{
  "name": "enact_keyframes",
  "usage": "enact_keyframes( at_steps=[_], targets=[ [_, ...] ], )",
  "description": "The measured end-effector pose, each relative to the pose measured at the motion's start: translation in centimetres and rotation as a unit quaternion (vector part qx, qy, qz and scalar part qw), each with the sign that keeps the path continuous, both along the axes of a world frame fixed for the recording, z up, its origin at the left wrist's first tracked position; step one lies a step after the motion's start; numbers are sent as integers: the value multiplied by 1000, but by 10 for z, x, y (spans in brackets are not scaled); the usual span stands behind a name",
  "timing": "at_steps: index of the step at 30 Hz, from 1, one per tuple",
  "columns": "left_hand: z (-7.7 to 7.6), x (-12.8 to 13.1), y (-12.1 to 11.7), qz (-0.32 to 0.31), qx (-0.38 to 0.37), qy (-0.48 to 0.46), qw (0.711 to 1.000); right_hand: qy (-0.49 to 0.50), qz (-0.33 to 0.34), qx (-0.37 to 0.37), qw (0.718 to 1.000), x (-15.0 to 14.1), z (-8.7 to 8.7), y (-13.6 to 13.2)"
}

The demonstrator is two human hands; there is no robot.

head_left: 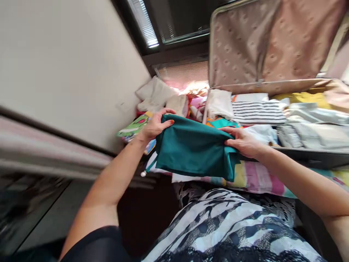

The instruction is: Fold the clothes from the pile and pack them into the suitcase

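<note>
A dark teal piece of cloth (195, 147), folded and hanging in a wide band, is stretched between my hands in the middle of the view. My left hand (158, 125) pinches its upper left corner. At the upper right corner, my right hand (241, 142) grips the fabric between thumb and fingers. Whether the cloth is a garment I cannot tell. A teal cord with a white end (143, 174) dangles below its left side. Just behind my right hand lies an open suitcase (311, 154) packed with folded clothes, among them a black-and-white striped one (257, 112).
The suitcase's raised lid (237, 43) has a pinkish patterned lining. Left of it are piled white cloths (156, 94) and a green printed item (133, 127). A pale wall or panel (68, 65) rises at the left. A checked bedcover (261, 176) shows under the suitcase.
</note>
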State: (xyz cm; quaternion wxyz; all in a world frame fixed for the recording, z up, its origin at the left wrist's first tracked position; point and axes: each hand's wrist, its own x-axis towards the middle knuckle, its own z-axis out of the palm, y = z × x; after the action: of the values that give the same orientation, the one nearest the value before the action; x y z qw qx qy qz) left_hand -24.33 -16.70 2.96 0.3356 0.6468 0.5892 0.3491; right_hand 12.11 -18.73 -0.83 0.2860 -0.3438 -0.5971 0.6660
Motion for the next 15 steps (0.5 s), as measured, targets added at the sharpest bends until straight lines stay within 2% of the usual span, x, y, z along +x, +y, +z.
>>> enact_keyframes(
  at_steps=[3, 7, 10, 15],
  targets=[
    [34, 61, 45, -76, 25, -5, 997, 9, -65, -4, 998, 55, 18, -9],
    [57, 164, 115, -172, 72, 4, 982, 4, -183, 59, 981, 133, 28, -6],
    [61, 251, 165, -216, 89, 25, 972, 12, -252, 77, 964, 189, 22, 5],
    [49, 390, 260, -292, 144, 102, 940, 18, -317, 68, 946, 268, -4, 49]
  ],
)
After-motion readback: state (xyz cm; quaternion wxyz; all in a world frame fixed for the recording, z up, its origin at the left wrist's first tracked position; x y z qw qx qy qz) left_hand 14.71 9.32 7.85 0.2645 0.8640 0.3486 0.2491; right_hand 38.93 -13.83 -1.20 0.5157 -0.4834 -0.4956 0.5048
